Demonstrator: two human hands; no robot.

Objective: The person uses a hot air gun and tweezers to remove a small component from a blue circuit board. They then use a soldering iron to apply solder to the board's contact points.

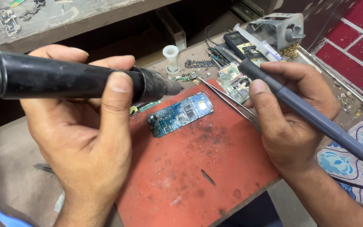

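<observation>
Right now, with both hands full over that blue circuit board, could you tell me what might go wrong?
1. The hot-air handpiece nozzle points close over the blue circuit board; lingering could overheat it.
2. The right hand holds both soldering iron and tweezers; either grip could slip.
3. Loose small boards nearby might get blown or knocked.

A black hot-air wand (72,80) lies level in the left hand (85,138). The right hand (290,113) grips a grey soldering iron (299,105) and thin tweezers (227,101). Between the hands, a blue circuit board (180,113) lies flat.
</observation>
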